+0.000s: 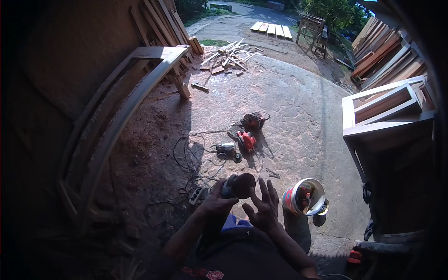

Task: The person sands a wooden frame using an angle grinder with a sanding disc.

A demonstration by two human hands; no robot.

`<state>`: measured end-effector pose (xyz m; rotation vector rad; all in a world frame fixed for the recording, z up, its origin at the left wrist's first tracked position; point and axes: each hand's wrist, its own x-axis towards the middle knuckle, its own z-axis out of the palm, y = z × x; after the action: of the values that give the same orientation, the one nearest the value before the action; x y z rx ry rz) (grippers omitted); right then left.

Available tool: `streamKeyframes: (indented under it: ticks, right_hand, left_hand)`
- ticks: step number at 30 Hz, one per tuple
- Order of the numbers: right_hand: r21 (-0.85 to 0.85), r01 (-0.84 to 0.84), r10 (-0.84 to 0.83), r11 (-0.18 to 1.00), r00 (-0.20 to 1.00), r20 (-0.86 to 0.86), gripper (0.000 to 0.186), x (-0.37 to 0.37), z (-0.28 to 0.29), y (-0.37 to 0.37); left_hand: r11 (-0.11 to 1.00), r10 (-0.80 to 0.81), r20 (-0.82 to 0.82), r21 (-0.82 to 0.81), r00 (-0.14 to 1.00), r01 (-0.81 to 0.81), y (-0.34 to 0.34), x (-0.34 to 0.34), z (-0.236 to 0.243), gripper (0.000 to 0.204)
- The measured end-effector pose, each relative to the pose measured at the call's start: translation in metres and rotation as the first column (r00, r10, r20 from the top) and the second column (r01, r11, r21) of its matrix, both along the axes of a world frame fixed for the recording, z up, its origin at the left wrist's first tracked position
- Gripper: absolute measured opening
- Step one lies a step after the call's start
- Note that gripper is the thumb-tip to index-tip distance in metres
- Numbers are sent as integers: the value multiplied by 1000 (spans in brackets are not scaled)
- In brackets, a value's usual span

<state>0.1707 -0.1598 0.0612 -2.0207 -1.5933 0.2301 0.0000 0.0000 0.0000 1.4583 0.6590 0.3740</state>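
Note:
My left hand (217,200) grips a power tool (228,185), which looks like an angle grinder with a round dark disc (243,185) facing up. My right hand (264,205) is open beside it, fingers apart, its index finger at or very near the disc's lower edge; whether it touches is unclear. A grey socket strip (198,196) lies on the ground to the left, among tangled cords. To the right stands a white bucket (289,200) with tools inside, beside a small round container (323,208).
Three power tools (247,140) lie ahead on the concrete floor (298,112) with cords around them. A long wooden frame (120,116) stands left. Wood scraps (231,58) are piled beyond. Window-like frames (347,109) and leaning boards (387,56) are at right. Pale planks (270,29) lie outside near a wooden stand.

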Motion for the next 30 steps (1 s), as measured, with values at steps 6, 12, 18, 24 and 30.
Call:
streamKeyframes:
  ticks: [6, 12, 18, 24, 30]
  right_hand:
    - [89, 57, -55, 994, 998, -32, 59, 9, 6, 16]
    - [77, 1, -2, 997, 1000, 9, 61, 0, 3, 10]
    - [283, -468, 424, 837, 882, 205, 48, 25, 23, 25]
    - [-14, -858, 850, 514, 506, 147, 35, 38, 11, 61]
    - [-50, -469, 472, 882, 876, 98, 24, 12, 19, 82]
  left_hand:
    - [984, -10, -70, -180, 997, -3, -9, 3, 22, 78]
    - [984, -3, -99, -180, 995, -15, -8, 5, 31, 77]
    - [963, -217, -97, -182, 971, 197, 6, -11, 14, 71]
    - [869, -493, -54, 21, 869, 494, -8, 7, -21, 60]
    - [946, -307, -66, -130, 949, 297, -5, -3, 12, 65]
